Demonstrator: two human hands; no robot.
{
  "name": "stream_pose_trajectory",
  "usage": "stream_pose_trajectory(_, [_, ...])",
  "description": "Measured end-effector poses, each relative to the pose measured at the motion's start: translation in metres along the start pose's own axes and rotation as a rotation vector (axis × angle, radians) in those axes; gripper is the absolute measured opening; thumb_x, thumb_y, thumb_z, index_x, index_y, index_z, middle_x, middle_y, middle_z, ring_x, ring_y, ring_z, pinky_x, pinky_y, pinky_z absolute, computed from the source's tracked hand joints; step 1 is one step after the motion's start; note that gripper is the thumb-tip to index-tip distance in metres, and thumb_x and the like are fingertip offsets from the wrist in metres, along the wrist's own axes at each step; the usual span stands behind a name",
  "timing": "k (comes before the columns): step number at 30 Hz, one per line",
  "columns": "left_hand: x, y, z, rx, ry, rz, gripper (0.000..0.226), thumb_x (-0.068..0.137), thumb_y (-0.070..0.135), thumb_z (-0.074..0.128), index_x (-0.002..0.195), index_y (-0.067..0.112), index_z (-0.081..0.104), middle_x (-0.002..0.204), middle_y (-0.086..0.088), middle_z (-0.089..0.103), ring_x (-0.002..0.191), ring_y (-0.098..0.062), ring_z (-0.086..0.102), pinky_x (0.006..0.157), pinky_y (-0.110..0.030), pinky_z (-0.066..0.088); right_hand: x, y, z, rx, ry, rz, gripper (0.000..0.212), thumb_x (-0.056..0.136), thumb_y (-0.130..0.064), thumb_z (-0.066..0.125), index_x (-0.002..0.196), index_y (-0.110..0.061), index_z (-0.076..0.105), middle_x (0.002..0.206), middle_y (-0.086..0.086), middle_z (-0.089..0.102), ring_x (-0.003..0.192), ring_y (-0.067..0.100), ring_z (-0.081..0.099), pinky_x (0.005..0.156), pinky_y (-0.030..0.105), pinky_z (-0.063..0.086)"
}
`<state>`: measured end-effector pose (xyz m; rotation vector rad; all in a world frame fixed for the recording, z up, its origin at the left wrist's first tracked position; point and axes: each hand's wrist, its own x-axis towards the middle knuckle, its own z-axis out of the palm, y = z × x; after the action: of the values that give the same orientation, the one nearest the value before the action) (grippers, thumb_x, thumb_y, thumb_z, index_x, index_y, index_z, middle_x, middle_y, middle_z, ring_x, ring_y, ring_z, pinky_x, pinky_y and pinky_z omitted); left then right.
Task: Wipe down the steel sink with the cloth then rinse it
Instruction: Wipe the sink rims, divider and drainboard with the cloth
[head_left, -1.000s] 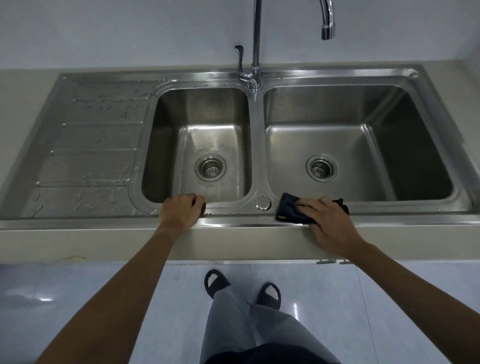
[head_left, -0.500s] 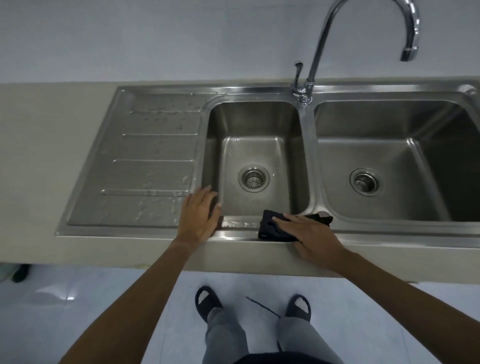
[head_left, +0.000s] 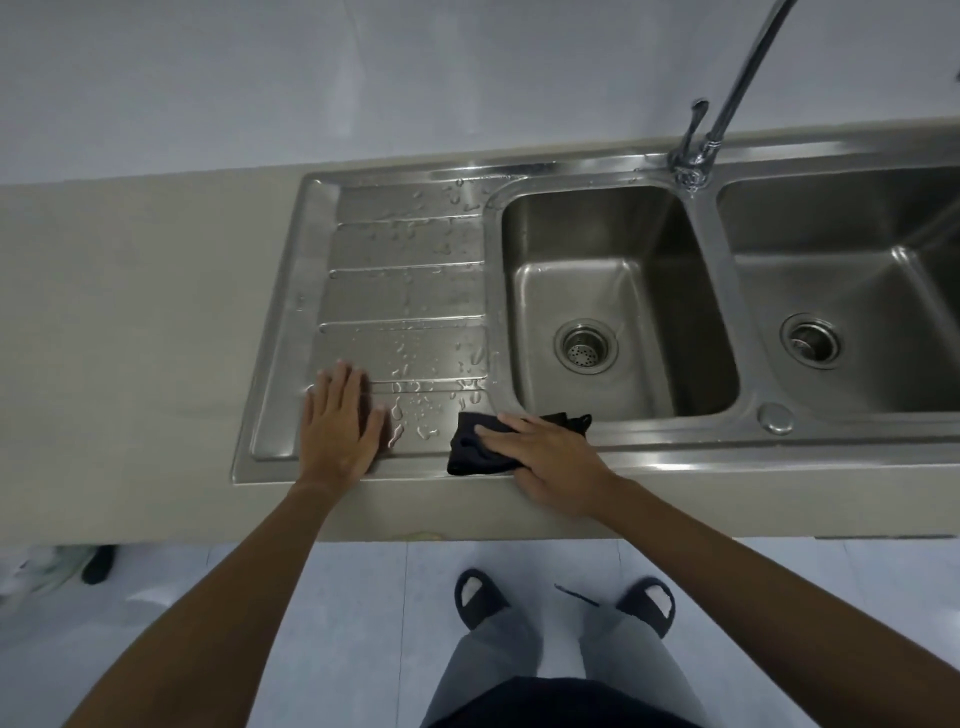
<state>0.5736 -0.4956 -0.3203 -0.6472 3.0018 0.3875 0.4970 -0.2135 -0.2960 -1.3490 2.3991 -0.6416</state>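
Where wet ribbed steel drainboard (head_left: 405, 291) meets L bowl (head_left: 597, 228), presses crumpled black cloth (head_left: 475, 447) flat onto front rim of stainless-steel double-bowl sink (head_left: 727, 457) w/ R hand (head_left: 550, 457), fingers straight. Rests L hand (head_left: 337, 431) palm-down, fingers extended, on drainboard, near cloth, no contact. Shows chrome gooseneck faucet (head_left: 738, 88) at rear.

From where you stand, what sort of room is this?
Probably a kitchen: a steel two-bowl sink with a draining board, set in a counter, and a tall tap behind it.
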Motion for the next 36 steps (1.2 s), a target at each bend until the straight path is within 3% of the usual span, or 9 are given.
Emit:
stream_pose_trajectory(4, [0.002, -0.004, 0.001, 0.003, 0.003, 0.02, 0.077, 0.088, 0.057, 0.015, 0.149, 0.012, 0.024, 0.159, -0.007, 0.016, 0.146, -0.03, 0.012, 0.119, -0.044, 0.009, -0.004, 0.001, -0.002, 0.036, 0.01, -0.004, 0.056, 0.084, -0.003, 0.047, 0.138, -0.018, 0.045, 0.145, -0.005, 0.039, 0.135, 0.005, 0.022, 0.104, 0.024, 0.015])
stream_pose_trajectory(6, [0.003, -0.003, 0.001, 0.013, 0.004, 0.041, 0.078, 0.087, 0.057, 0.014, 0.149, 0.011, 0.023, 0.159, -0.007, 0.016, 0.146, -0.03, 0.012, 0.118, -0.043, 0.008, -0.017, 0.013, -0.009, 0.039, 0.037, 0.021, 0.056, 0.081, -0.003, 0.05, 0.136, -0.018, 0.049, 0.14, -0.001, 0.046, 0.132, 0.005, 0.031, 0.103, 0.026, 0.022])
stream_pose_trajectory(9, [0.004, -0.002, 0.003, 0.049, -0.014, 0.054, 0.079, 0.087, 0.057, 0.009, 0.15, 0.011, 0.02, 0.159, -0.008, 0.014, 0.147, -0.03, 0.01, 0.118, -0.043, 0.007, -0.045, 0.036, -0.021, -0.004, 0.042, 0.089, 0.053, 0.081, -0.012, 0.046, 0.134, -0.022, 0.05, 0.132, 0.006, 0.056, 0.124, 0.019, 0.049, 0.1, 0.029, 0.03])
stream_pose_trajectory(16, [0.002, -0.004, 0.005, 0.063, -0.029, 0.055, 0.079, 0.088, 0.057, 0.009, 0.15, 0.011, 0.02, 0.159, -0.009, 0.013, 0.147, -0.03, 0.009, 0.118, -0.043, 0.007, -0.064, 0.053, -0.035, -0.064, -0.009, 0.135, 0.061, 0.076, -0.006, 0.054, 0.134, -0.024, 0.048, 0.128, 0.008, 0.06, 0.119, 0.025, 0.056, 0.096, 0.032, 0.038])
stream_pose_trajectory(22, [0.007, -0.001, 0.003, 0.014, 0.054, 0.033, 0.073, 0.087, 0.056, 0.019, 0.139, 0.011, 0.043, 0.15, -0.009, 0.036, 0.138, -0.032, 0.032, 0.114, -0.045, 0.021, -0.041, 0.041, -0.021, -0.054, -0.038, 0.076, 0.06, 0.081, -0.018, 0.035, 0.14, -0.025, 0.042, 0.136, 0.004, 0.053, 0.132, 0.019, 0.041, 0.106, 0.03, 0.027])
stream_pose_trajectory(25, [0.022, 0.003, -0.011, 0.028, 0.124, 0.033, 0.062, 0.085, 0.055, 0.022, 0.111, 0.014, 0.061, 0.121, -0.008, 0.059, 0.11, -0.031, 0.055, 0.097, -0.045, 0.034, -0.024, 0.027, -0.01, -0.034, -0.072, 0.064, 0.062, 0.081, -0.025, 0.031, 0.143, -0.029, 0.033, 0.143, 0.001, 0.046, 0.136, 0.018, 0.035, 0.108, 0.032, 0.029])
stream_pose_trajectory(28, [0.044, -0.002, -0.024, 0.04, 0.123, 0.048, 0.057, 0.086, 0.054, 0.022, 0.089, 0.017, 0.065, 0.096, -0.003, 0.062, 0.092, -0.027, 0.057, 0.088, -0.041, 0.034, 0.001, 0.01, -0.002, -0.039, -0.11, -0.01, 0.055, 0.091, -0.031, 0.044, 0.145, -0.025, 0.032, 0.149, -0.007, 0.035, 0.139, 0.007, 0.017, 0.11, 0.024, 0.011])
stream_pose_trajectory(31, [0.06, -0.017, -0.031, -0.026, 0.143, 0.117, 0.05, 0.088, 0.05, 0.024, 0.072, 0.018, 0.059, 0.079, -0.001, 0.062, 0.078, -0.025, 0.058, 0.077, -0.037, 0.033, 0.023, -0.011, 0.011, -0.066, -0.107, -0.028, 0.059, 0.094, -0.053, 0.031, 0.146, -0.025, 0.027, 0.153, -0.011, 0.022, 0.142, 0.008, 0.009, 0.113, 0.024, 0.0])
stream_pose_trajectory(36, [0.087, -0.053, -0.038, -0.094, 0.186, 0.289, 0.041, 0.091, 0.042, 0.034, 0.082, 0.017, 0.065, 0.087, 0.001, 0.065, 0.086, -0.024, 0.055, 0.077, -0.036, 0.035, 0.061, -0.04, 0.032, -0.115, -0.123, -0.021, 0.058, 0.096, -0.055, 0.022, 0.146, -0.025, 0.026, 0.156, -0.01, 0.014, 0.145, 0.016, 0.005, 0.116, 0.032, -0.002])
